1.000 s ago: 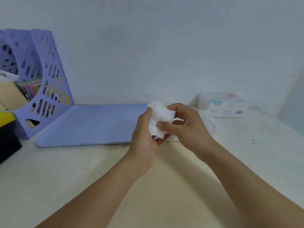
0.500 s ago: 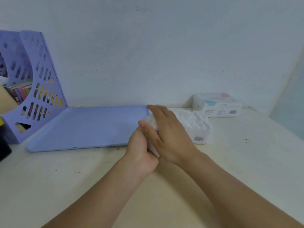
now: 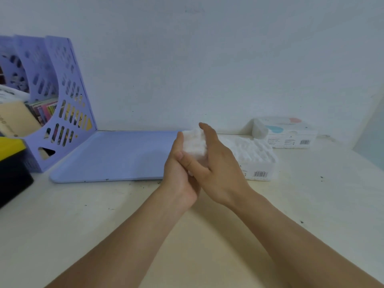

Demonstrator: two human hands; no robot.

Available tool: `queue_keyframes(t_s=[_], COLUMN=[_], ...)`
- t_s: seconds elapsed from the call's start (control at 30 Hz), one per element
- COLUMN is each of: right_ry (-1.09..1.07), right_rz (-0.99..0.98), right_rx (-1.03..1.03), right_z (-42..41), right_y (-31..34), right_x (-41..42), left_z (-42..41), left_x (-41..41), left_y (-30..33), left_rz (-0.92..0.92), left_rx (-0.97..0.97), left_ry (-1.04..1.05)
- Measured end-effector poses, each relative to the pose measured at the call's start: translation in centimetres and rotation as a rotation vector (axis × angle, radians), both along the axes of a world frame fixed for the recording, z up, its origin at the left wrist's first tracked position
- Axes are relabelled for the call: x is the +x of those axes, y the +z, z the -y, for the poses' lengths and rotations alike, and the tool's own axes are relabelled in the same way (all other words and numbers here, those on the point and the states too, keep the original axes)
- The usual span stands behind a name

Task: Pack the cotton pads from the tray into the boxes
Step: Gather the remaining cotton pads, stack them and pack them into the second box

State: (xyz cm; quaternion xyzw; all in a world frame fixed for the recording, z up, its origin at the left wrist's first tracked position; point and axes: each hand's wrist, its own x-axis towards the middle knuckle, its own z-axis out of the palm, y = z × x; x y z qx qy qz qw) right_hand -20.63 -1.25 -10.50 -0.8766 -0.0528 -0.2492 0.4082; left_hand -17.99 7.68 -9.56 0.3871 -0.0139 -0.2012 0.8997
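Since half a second ago I see the stack of cotton pads (image 3: 195,147) lifted clear above the tray (image 3: 116,154) edge. My left hand (image 3: 179,173) cups it underneath while the right hand (image 3: 220,163) presses flat against its side, squaring it for the nearly full box (image 3: 254,161) beside.

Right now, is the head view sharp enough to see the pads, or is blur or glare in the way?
Head view: soft, even light, no glare; the stack of cotton pads reads clearly; the wide lens bends the file rack at the left edge.
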Motion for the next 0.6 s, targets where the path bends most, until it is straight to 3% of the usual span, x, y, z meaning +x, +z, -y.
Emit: queue_keyframes(t_s=[0.2, 0.33, 0.6], right_ry=[0.150, 0.248, 0.108], right_rz=[-0.036, 0.068, 0.100], right_rx=[0.091, -0.019, 0.208], right_z=[0.6, 1.8, 2.4], right_y=[0.4, 1.1, 0.5], right_x=[-0.3, -0.3, 0.1], left_z=[-0.3, -1.1, -2.6], left_x=[0.7, 1.4, 1.9], left_y=[0.1, 0.5, 0.3], left_rz=[0.133, 0.139, 0.172], left_rx=[0.134, 0.239, 0.195], left_ry=[0.036, -0.136, -0.411])
